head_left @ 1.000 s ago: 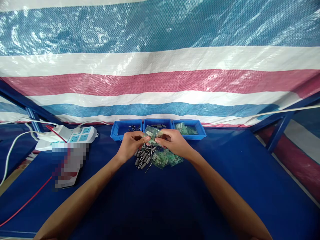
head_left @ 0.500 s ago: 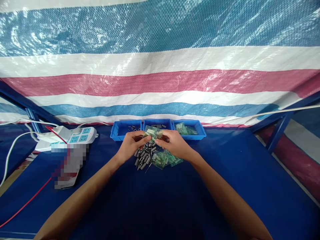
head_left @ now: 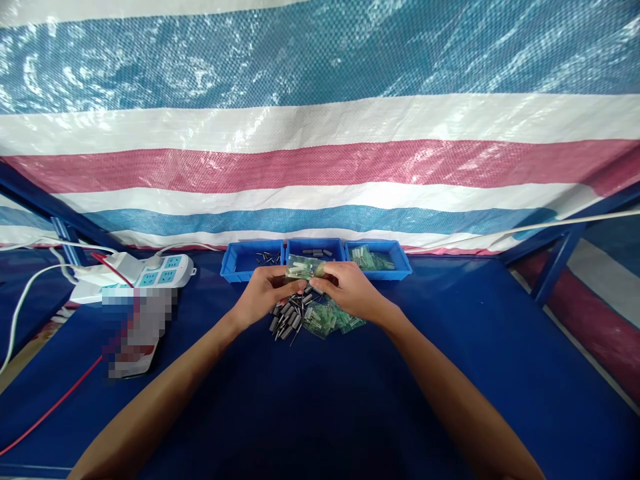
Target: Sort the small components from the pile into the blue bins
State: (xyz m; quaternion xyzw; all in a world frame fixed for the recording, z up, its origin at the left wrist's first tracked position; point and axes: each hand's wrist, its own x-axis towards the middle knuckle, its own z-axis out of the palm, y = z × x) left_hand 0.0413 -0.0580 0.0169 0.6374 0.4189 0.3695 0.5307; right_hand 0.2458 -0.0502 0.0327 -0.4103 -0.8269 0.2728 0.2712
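Between my two hands is a small clear greenish plastic bag (head_left: 301, 267) with pale cylindrical parts inside. My left hand (head_left: 265, 293) pinches its left side, thumb pointing inward. My right hand (head_left: 350, 288) grips the right side, its thumb close to the left one. Below them on the blue table lies a pile of grey cylinders and thin dark pins (head_left: 287, 320). Beside the pile, partly under my right hand, are several similar filled bags (head_left: 321, 320).
Three blue bins stand in a row at the back: the left bin (head_left: 240, 262) holds dark pins, the middle bin (head_left: 336, 244) grey cylinders, the right bin (head_left: 403, 262) green bags. At left are a white power strip (head_left: 186, 268), cables and a blurred flat object (head_left: 145, 333). Striped sheeting (head_left: 320, 163) hangs behind.
The bag has tilted and shifted slightly up and left in my fingers, and my thumbs have moved a little. Both hands keep their hold; the bins and pile stay put.
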